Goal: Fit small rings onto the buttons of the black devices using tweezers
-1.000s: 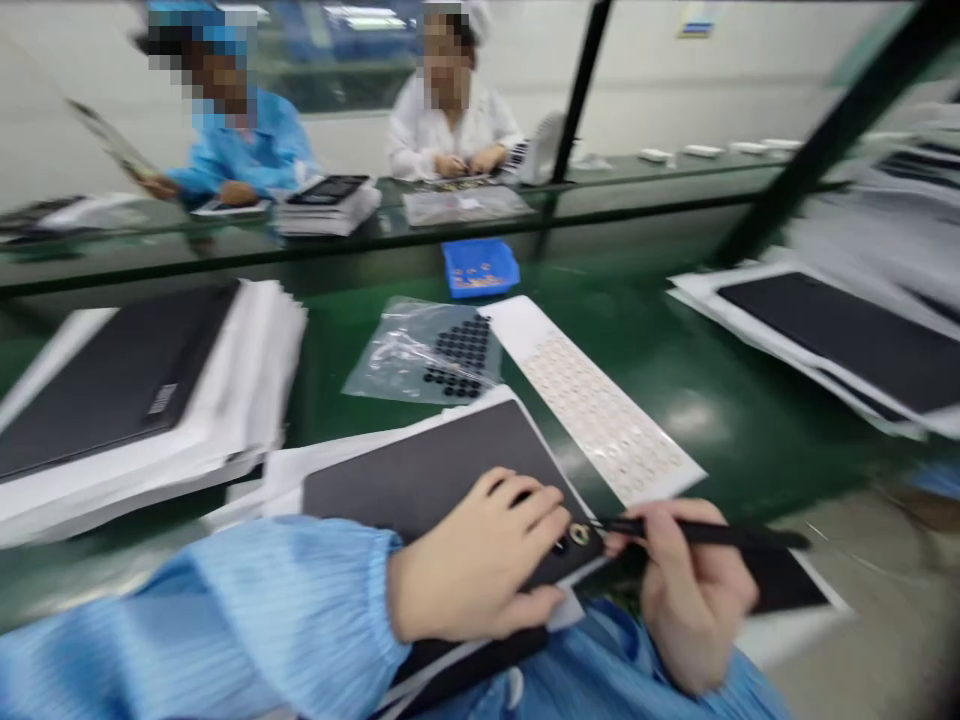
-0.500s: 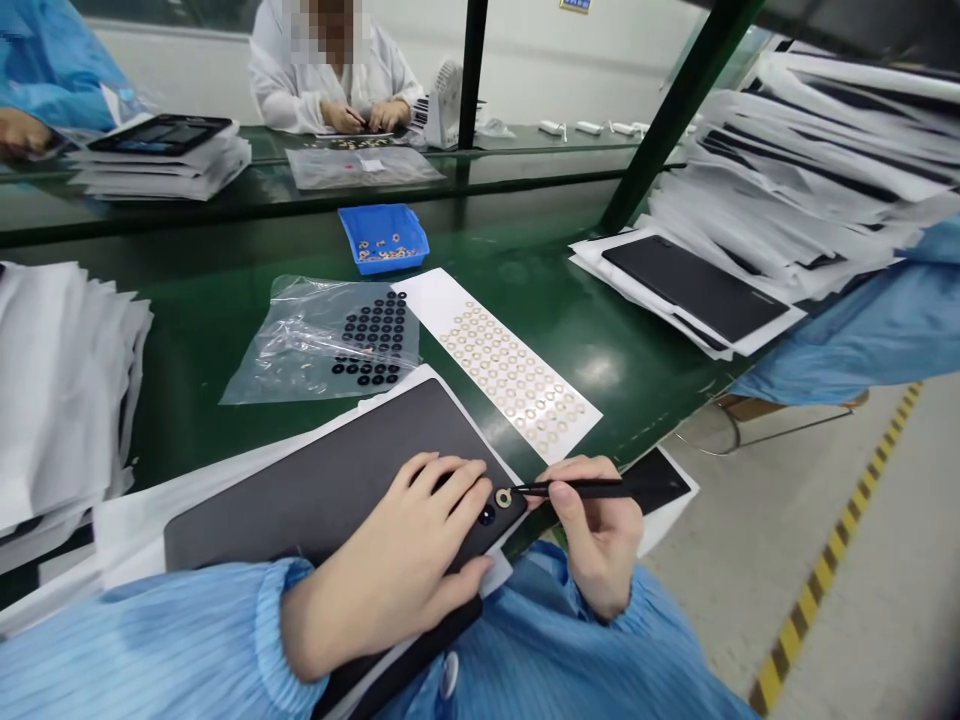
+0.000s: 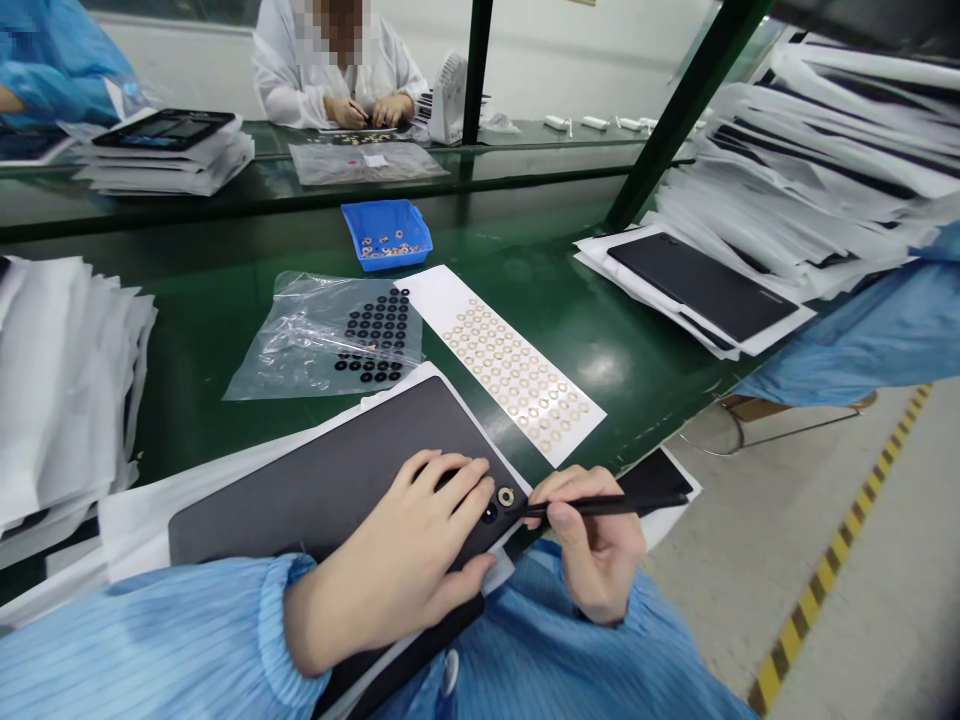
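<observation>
A dark grey tablet (image 3: 315, 470) lies back side up on white paper in front of me. My left hand (image 3: 420, 550) rests flat on its right part, fingers spread and thumb by the near edge. Just past those fingertips is a gold-coloured ring (image 3: 506, 497) around a camera opening at the tablet's corner. A dark round lens (image 3: 490, 513) sits beside it, partly behind my fingers. Between thumb and fingers, my right hand (image 3: 596, 540) grips slim black tweezers (image 3: 600, 504). Their tip points at the tablet's corner, close below the ring.
Behind the tablet are a white sheet of gold rings (image 3: 517, 375), a clear bag with black rings (image 3: 300, 340) and a blue tray (image 3: 386, 262). Paper-wrapped stacks stand left (image 3: 67, 380) and right (image 3: 810, 170). Co-workers sit across the bench and at right.
The tweezers' tip has come away from the gold ring, toward the tablet's near corner, and their shaft has turned in my right hand. My left hand stays on the tablet.
</observation>
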A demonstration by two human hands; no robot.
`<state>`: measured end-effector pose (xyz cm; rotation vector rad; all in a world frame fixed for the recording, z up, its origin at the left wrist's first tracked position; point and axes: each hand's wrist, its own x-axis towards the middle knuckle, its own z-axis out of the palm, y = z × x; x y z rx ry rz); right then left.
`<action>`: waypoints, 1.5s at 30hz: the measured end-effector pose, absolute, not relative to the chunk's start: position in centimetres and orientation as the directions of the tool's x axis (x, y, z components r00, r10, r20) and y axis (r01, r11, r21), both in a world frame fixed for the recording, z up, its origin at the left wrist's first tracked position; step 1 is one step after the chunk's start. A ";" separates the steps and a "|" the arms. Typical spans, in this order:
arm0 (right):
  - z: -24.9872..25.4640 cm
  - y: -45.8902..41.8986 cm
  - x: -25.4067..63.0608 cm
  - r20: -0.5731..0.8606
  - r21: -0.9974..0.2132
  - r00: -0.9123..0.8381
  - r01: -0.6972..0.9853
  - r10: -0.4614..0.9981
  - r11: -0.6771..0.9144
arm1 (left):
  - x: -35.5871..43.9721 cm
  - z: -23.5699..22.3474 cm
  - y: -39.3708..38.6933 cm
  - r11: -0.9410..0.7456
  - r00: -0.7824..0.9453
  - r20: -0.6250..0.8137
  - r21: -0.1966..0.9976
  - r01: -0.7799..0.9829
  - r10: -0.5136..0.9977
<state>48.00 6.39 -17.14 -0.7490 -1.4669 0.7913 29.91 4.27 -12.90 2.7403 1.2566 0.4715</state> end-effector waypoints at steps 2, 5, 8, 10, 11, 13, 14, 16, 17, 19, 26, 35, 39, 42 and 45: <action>-17.1 6.5 48.0 0.550 -0.834 -0.014 0.043 0.835 0.550 | 29.9 -12.9 4.2 -0.652 0.610 0.232 0.211 0.729 0.757; -17.2 6.7 48.3 0.548 -0.826 -0.005 0.157 0.836 0.542 | 29.8 -13.0 4.1 -0.652 0.612 0.228 0.216 0.727 0.758; -17.5 6.8 48.6 0.559 -0.807 -0.024 0.213 0.829 0.551 | 29.9 -13.1 4.2 -0.657 0.615 0.233 0.215 0.723 0.753; -17.6 6.7 48.6 0.569 -0.798 -0.029 0.222 0.822 0.560 | 29.9 -13.0 4.2 -0.658 0.615 0.238 0.215 0.722 0.752; -17.6 6.7 48.6 0.573 -0.794 -0.033 0.223 0.819 0.565 | 29.9 -13.0 4.3 -0.659 0.615 0.240 0.216 0.720 0.751; -17.6 6.8 48.6 0.584 -0.785 -0.048 0.223 0.811 0.578 | 30.0 -13.0 4.3 -0.661 0.616 0.242 0.220 0.718 0.750; -17.5 6.8 48.5 0.591 -0.780 -0.053 0.220 0.805 0.586 | 30.0 -13.0 4.4 -0.661 0.616 0.243 0.223 0.716 0.750; -17.4 6.9 48.4 0.606 -0.771 -0.057 0.204 0.793 0.604 | 30.0 -13.0 4.4 -0.660 0.614 0.244 0.228 0.716 0.751; -17.4 6.9 48.3 0.614 -0.767 -0.055 0.192 0.787 0.612 | 30.0 -13.0 4.4 -0.658 0.612 0.245 0.229 0.717 0.752; -17.3 7.0 48.2 0.628 -0.761 -0.048 0.171 0.777 0.626 | 30.0 -13.0 4.4 -0.656 0.609 0.247 0.230 0.719 0.754; -17.5 6.9 48.1 0.614 -0.773 -0.048 0.166 0.788 0.613 | 29.9 -12.8 4.1 -0.652 0.613 0.222 0.246 0.718 0.759; -17.1 6.8 47.9 0.551 -0.822 0.030 0.190 0.834 0.536 | 29.8 -12.7 4.3 -0.639 0.623 0.150 0.258 0.725 0.767; -17.1 6.8 47.9 0.553 -0.818 0.032 0.210 0.833 0.535 | 30.0 -12.7 4.2 -0.645 0.626 0.156 0.215 0.733 0.764; -17.0 7.0 47.9 0.566 -0.806 0.034 0.231 0.824 0.544 | 30.2 -12.7 4.1 -0.644 0.622 0.165 0.189 0.741 0.765; -17.0 7.0 47.9 0.577 -0.795 0.026 0.248 0.816 0.554 | 30.3 -12.6 4.0 -0.635 0.614 0.162 0.190 0.749 0.773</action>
